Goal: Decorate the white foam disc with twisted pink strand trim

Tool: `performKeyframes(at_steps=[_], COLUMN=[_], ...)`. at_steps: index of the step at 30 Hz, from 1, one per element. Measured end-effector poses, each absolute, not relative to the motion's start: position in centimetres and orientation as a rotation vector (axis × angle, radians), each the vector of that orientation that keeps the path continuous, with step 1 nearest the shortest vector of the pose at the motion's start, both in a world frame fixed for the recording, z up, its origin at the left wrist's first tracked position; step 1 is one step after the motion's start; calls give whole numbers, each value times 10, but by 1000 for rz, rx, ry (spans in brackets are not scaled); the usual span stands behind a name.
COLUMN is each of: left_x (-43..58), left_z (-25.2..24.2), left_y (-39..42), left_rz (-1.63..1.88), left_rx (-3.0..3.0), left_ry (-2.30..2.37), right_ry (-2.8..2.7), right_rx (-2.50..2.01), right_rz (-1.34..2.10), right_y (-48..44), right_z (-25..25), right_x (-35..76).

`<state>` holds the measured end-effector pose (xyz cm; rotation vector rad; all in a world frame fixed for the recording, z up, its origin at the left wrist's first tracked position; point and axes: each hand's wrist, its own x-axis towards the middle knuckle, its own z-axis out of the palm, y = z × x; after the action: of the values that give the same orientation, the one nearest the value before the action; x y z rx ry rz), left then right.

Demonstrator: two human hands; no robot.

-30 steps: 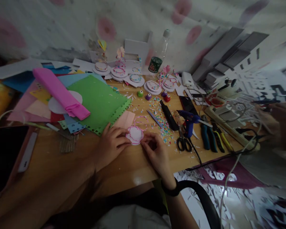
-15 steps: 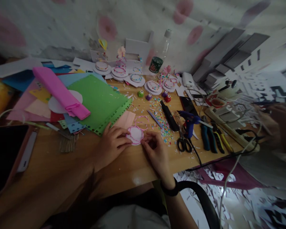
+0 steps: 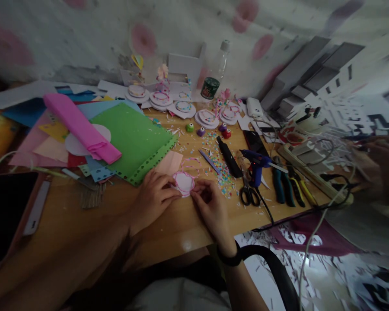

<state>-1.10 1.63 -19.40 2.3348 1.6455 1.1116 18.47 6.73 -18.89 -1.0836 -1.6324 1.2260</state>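
A small white paper disc (image 3: 184, 183) lies near the table's front edge, with pink cord (image 3: 177, 175) looped along its rim. My left hand (image 3: 155, 195) pinches the disc and cord at the left side, its fingertips closed on the edge. Opposite it, my right hand (image 3: 211, 202) has thumb and forefinger pressed together at the right rim; just what part of the cord lies between them is hard to make out. A loose length of pink cord (image 3: 191, 160) trails behind the disc, beside a peach paper sheet (image 3: 169, 163).
Right of my hands lie tweezers (image 3: 209, 161), scattered confetti (image 3: 225, 175), black scissors (image 3: 249, 195), a blue glue gun (image 3: 256, 164) and pliers (image 3: 282, 183). Green sheets (image 3: 129, 138) and a phone (image 3: 9, 216) are leftward. Decorated discs (image 3: 206, 117) stand behind. Another person's hand (image 3: 384, 157) is far right.
The left fingers have shifted slightly along the disc's lower left edge. The right hand keeps nearly the same pinch. The whole view has moved a little.
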Motion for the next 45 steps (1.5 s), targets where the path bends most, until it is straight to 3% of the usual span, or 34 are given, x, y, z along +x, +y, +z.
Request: performKeyframes(at_steps=[5,19,29,38,45], left_x=[-12,-17,-38,-66,-35], left_z=[-196,-199,-185,-176,-195], left_y=[18,19,22,23,33], left_rz=[1118,1152,974,866,898], left_rx=[2322,2251,2237,2142,2076], left_ry=[1645,1659,1499,1586,1667], right_ry=[-1660,-1616,-1453,-1539,-1522], right_rx=[-1074,-1287,-1711,-1766,-1496], right_rz=[1185,671,139,251,640], right_y=[68,41,127,171,109], right_z=[-191,-180,-169,-161,-133], right_x=[185,224,288,285,283])
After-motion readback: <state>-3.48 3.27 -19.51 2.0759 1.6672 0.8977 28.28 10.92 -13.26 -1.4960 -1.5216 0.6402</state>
